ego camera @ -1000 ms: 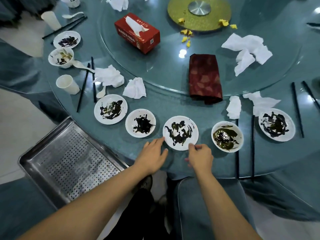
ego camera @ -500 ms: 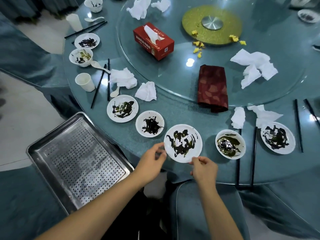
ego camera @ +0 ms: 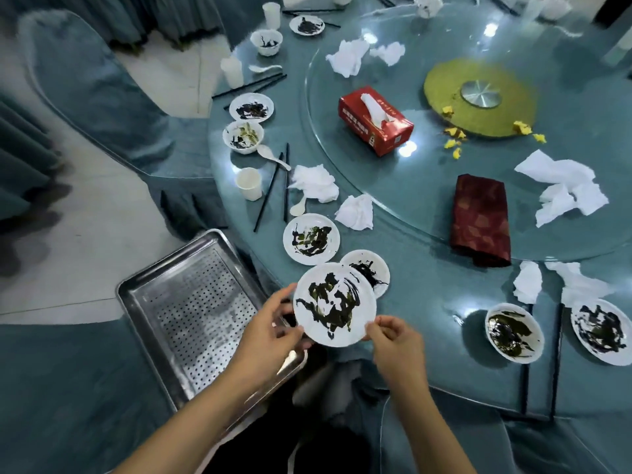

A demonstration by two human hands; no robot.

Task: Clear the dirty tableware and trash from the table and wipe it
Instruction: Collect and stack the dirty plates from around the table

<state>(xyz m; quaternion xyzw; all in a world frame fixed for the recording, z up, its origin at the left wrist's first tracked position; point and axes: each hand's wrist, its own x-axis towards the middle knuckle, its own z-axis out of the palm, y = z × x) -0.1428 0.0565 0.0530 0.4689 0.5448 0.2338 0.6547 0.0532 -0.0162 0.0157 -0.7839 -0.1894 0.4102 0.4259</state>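
A white plate [ego camera: 335,304] smeared with dark sauce is lifted off the round teal table [ego camera: 427,295], near its front edge. My left hand [ego camera: 270,331] grips the plate's left rim and my right hand [ego camera: 393,340] pinches its lower right rim. Behind it two more dirty plates [ego camera: 311,238] [ego camera: 369,270] lie on the table. To the right stand a dirty bowl [ego camera: 514,332] and another dirty plate [ego camera: 602,331]. Crumpled white napkins [ego camera: 316,183] [ego camera: 564,189] are scattered about.
A perforated steel tray [ego camera: 201,309] sits on a chair at lower left. On the glass turntable [ego camera: 427,186] lie a red tissue box [ego camera: 374,119] and a dark red cloth [ego camera: 481,218]. Black chopsticks [ego camera: 270,193], paper cups [ego camera: 249,183], spoons and more dirty bowls [ego camera: 243,135] line the left edge.
Both hands took the plate by its rim, lifted it off the table and carried it left, toward the steel tray. The view has swung left.
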